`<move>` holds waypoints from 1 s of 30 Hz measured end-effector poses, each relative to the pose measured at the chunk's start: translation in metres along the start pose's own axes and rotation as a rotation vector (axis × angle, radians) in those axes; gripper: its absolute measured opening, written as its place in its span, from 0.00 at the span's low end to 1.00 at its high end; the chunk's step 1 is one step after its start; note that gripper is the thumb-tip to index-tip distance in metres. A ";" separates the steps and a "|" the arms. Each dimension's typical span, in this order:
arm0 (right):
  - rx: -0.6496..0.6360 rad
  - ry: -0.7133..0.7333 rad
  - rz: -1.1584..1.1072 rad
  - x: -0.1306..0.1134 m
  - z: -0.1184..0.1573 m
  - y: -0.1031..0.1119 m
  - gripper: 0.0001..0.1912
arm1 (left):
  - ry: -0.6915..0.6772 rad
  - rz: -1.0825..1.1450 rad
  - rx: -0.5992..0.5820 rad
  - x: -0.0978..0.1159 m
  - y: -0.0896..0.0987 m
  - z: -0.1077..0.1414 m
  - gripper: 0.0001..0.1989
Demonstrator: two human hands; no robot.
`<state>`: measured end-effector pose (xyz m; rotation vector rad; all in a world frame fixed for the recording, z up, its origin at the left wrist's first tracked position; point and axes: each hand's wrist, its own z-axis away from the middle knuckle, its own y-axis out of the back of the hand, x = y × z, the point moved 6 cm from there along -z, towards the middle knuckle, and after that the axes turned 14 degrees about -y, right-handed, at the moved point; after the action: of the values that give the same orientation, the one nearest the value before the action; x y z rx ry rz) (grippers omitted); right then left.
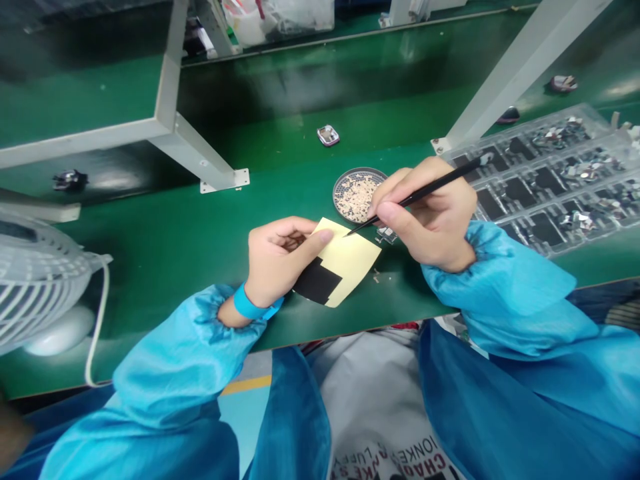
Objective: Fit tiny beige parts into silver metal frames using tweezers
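- The left hand [280,257], just left of the centre of the frame, has its grip closed on a pale yellow sheet [357,263], with the thumb on top near the upper edge.
- The sheet is at the centre of the frame, tilted and slightly curved; a black patch [319,281] covers its lower left part.
- The right hand [430,220], right of centre, has its grip closed around a slim black pointed tool [450,177], held like a pen.
- The tool slants from a pale end at upper right down to its fine tip, which is at the sheet's upper part; whether it touches cannot be told.
- Behind the sheet, a round dish [350,175] holds many tiny beige and dark pieces, its right side partly behind the right hand's fingers.
- A small metallic part [387,234] lies just below those fingers, partly hidden.
- At the right of the frame, a clear compartmented tray [595,121] carries dark flat pieces and heaps of small parts.
- A small squarish part [329,135] lies upper centre on the green surface [165,233].
- At the left edge stands a pale fan [40,280] with a white cord [105,313].
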<state>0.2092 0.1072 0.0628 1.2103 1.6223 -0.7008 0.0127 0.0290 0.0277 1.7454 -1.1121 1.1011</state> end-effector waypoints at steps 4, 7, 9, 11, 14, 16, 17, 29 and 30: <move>-0.013 -0.017 -0.046 0.000 0.000 -0.002 0.17 | -0.057 -0.039 0.026 0.003 0.003 0.003 0.12; -0.011 -0.020 -0.101 0.000 -0.001 -0.003 0.16 | -0.064 -0.061 0.053 0.005 0.005 0.004 0.12; -0.036 -0.028 -0.104 0.001 -0.002 -0.006 0.16 | -0.044 -0.059 0.060 0.004 0.005 0.003 0.13; -0.049 -0.031 -0.097 0.001 -0.002 -0.007 0.17 | -0.023 -0.045 0.056 0.004 0.005 0.003 0.13; -0.034 -0.026 -0.086 0.001 0.000 -0.006 0.18 | -0.013 -0.029 0.048 0.005 0.005 0.003 0.14; -0.039 -0.028 -0.066 0.000 0.001 -0.005 0.18 | -0.010 -0.017 0.041 0.006 0.005 0.002 0.15; -0.044 -0.030 -0.057 0.000 0.001 -0.005 0.18 | -0.006 -0.008 0.036 0.006 0.005 0.002 0.15; -0.112 -0.019 -0.133 -0.003 -0.003 -0.008 0.19 | 0.197 0.199 -0.044 0.002 -0.001 0.002 0.15; -0.125 -0.024 -0.137 -0.003 -0.003 -0.009 0.18 | 0.207 0.210 -0.048 0.002 -0.001 0.002 0.15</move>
<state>0.1997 0.1050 0.0660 1.0055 1.7148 -0.6859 0.0150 0.0269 0.0282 1.4642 -1.2003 1.3375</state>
